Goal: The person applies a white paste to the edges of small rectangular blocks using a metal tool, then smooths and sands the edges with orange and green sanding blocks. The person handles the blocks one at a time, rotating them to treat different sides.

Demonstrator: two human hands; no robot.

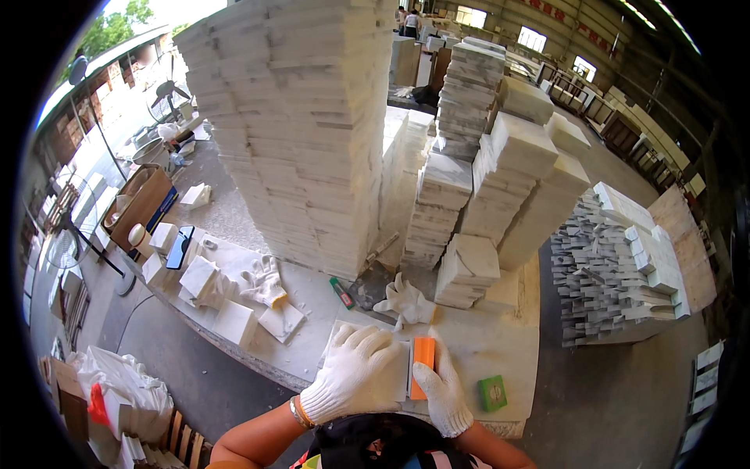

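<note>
My left hand (355, 371), in a white knit glove, lies on a white marble tile (396, 381) with its fingers laid across it. In my right hand (447, 393), also gloved, is an orange sanding block (423, 363), held upright along the tile's right edge. A dark grey strip shows on the block's tile side. Right of that hand lies a green box-shaped block (492, 393). Beyond my hands a loose white glove (406, 302) rests near a green and red box-shaped piece (341, 293). Another glove (264, 282) lies beside a flat tile (281, 320).
Tall stacks of marble tiles (289, 133) stand at the table's back, with lower stacks (467, 270) to the right. A phone (180, 248) leans among small stone blocks (234, 323) at left. Beyond the table stand a tile pallet (609, 270) and a fan (66, 250).
</note>
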